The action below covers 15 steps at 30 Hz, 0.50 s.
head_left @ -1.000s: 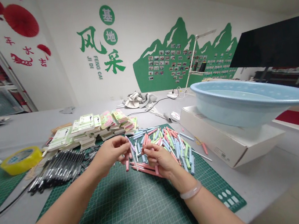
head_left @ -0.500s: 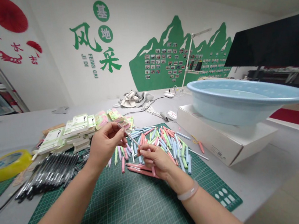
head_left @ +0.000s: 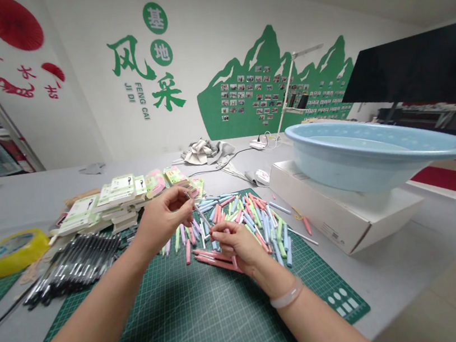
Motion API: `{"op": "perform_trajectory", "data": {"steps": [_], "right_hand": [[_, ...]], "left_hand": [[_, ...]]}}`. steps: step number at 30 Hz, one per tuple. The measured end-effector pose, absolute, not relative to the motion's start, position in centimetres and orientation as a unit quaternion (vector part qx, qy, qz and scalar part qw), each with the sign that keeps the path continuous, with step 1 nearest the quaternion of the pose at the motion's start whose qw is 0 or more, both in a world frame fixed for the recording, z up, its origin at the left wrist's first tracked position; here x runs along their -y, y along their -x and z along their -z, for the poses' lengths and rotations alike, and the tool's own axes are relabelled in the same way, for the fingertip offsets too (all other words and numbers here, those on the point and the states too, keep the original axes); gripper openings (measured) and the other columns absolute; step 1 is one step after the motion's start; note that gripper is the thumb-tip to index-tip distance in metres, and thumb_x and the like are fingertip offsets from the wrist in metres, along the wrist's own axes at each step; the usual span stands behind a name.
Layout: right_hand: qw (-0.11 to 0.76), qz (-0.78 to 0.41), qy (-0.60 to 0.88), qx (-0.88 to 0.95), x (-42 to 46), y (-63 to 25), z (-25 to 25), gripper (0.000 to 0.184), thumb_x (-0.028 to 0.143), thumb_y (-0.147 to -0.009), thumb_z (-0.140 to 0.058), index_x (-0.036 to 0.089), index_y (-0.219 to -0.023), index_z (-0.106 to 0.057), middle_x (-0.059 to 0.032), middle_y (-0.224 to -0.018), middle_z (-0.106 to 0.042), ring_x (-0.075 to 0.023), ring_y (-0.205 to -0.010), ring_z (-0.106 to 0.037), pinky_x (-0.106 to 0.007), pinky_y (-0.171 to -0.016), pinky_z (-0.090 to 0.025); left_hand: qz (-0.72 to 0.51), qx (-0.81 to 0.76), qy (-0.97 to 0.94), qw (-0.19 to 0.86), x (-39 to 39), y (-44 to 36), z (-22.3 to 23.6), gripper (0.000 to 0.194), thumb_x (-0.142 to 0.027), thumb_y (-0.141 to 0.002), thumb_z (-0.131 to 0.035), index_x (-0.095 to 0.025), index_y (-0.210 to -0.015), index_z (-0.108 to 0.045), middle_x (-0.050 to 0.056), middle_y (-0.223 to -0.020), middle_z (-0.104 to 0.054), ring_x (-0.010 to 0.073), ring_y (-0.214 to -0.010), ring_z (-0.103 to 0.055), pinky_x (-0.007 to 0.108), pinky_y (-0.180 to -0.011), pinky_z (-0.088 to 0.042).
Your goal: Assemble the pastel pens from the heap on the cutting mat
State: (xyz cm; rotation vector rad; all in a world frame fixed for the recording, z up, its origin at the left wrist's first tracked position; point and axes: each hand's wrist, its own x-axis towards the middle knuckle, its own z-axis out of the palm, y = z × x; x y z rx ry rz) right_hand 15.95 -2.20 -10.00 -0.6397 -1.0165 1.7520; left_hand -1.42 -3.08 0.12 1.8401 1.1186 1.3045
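A thin pen refill (head_left: 200,209) slants between my two hands above the green cutting mat (head_left: 177,325). My left hand (head_left: 170,216) pinches near its upper end, the fingertips partly hidden. My right hand (head_left: 236,243) grips its lower end between thumb and fingers. A pink barrel (head_left: 234,260) also shows beneath the right fingers; whether they hold it is unclear. Several pink pens (head_left: 215,260) lie on the mat just behind the right hand. Beyond both hands spreads a heap of pastel pen barrels and caps (head_left: 255,218) in blue, green, pink and purple.
Black pens (head_left: 82,262) lie in a row at left, beside a yellow tape roll (head_left: 12,252). Behind them are stacked small boxes (head_left: 115,195). On the right, a blue basin (head_left: 358,161) rests on a white box (head_left: 345,222). Crumpled cloth (head_left: 208,151) and a cable lie farther back.
My left hand has shifted slightly right, toward my right hand, and the refill now stands a little steeper. My right hand has barely moved.
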Motion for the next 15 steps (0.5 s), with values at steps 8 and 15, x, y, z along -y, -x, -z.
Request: {"op": "perform_trajectory", "data": {"steps": [8, 15], "right_hand": [[0.485, -0.724, 0.238, 0.429, 2.2, -15.9, 10.2, 0.020, 0.023, -0.066, -0.072, 0.014, -0.082, -0.063, 0.0000, -0.065, -0.061, 0.0007, -0.036, -0.023, -0.018, -0.037, -0.011], [0.481, -0.733, 0.230, 0.423, 2.2, -15.9, 10.3, 0.018, 0.022, -0.068, -0.070, 0.014, -0.082, -0.063, 0.0006, -0.066, -0.060, 0.0013, -0.036, -0.024, -0.017, -0.038, -0.012]], "left_hand": [[-0.466, -0.385, -0.672, 0.428, 2.9, 0.0, 1.9, 0.021, -0.032, -0.073, -0.064, -0.016, -0.085, -0.059, 0.004, -0.077, -0.063, 0.0169, -0.067, -0.061, 0.025, -0.052, -0.050], [-0.446, -0.395, -0.652, 0.469, 2.8, 0.0, 3.8, 0.019, -0.033, -0.073, -0.064, -0.016, -0.082, -0.060, 0.001, -0.075, -0.062, 0.0149, -0.070, -0.058, 0.025, -0.060, -0.049]]}}
